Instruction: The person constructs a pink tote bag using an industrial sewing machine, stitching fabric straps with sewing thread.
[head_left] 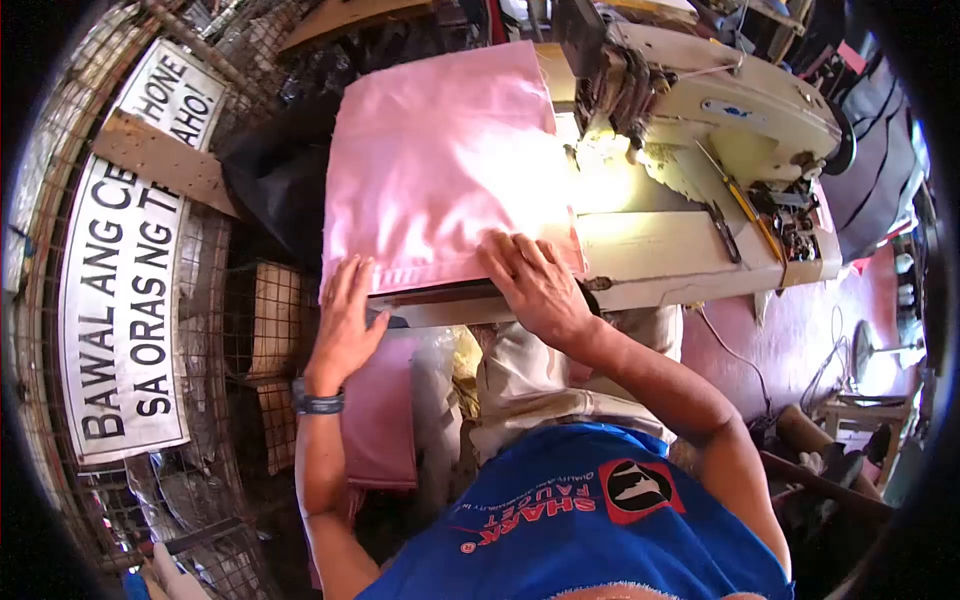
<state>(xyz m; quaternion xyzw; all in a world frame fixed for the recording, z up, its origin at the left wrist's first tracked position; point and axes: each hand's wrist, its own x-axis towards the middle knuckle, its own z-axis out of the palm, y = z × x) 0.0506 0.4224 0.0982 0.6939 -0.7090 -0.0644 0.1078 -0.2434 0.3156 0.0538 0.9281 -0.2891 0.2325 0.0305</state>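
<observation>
Pink fabric (440,150) lies spread on the sewing machine table (650,285), its near edge along the table's front. My left hand (347,318) rests at the fabric's near left corner, fingers stretched out over the edge and thumb apart. My right hand (535,285) lies on the near edge further right, fingers bent a little and spread on the cloth. The sewing machine (735,95) stands to the right of the fabric, its lamp lighting the bed by the needle area.
A yellow screwdriver-like tool (755,215) and a dark tool (722,233) lie on the table at right. More pink cloth (380,415) hangs below the table. A wire mesh wall with a lettered sign (125,310) is at left. A fan (870,350) stands far right.
</observation>
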